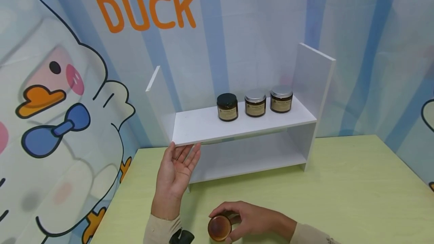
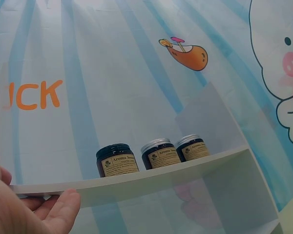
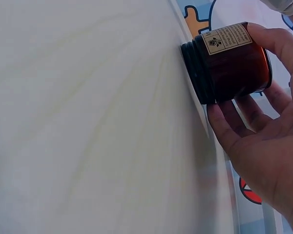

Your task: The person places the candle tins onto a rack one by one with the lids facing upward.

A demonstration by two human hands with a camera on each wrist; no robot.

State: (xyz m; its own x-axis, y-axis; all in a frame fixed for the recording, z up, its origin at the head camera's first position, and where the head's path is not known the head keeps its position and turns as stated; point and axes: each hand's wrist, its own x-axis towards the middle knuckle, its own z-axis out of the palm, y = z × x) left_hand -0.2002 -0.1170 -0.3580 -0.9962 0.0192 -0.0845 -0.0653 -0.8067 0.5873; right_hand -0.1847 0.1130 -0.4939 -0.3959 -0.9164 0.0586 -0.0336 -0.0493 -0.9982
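Note:
A white two-tier shelf (image 1: 196,123) stands on the table, with three amber jars on its upper board. One jar (image 1: 227,107) has a black lid; the middle jar (image 1: 255,104) and the right jar (image 1: 281,99) have silver lids. My left hand (image 1: 176,172) holds the front left corner of the upper board, fingers beneath it and thumb at the edge, as the left wrist view shows. Below the shelf, my right hand (image 1: 252,217) grips another amber jar (image 3: 234,63) by its sides. That jar is upside down, its black lid (image 3: 198,73) against the tabletop.
The pale yellow-green table (image 1: 356,187) extends to both sides of the shelf. Behind it hangs a blue striped cloth (image 1: 257,29) with duck drawings. Upright side panels (image 1: 313,82) rise at each end of the shelf. A small black object (image 1: 182,236) sits at the left sleeve.

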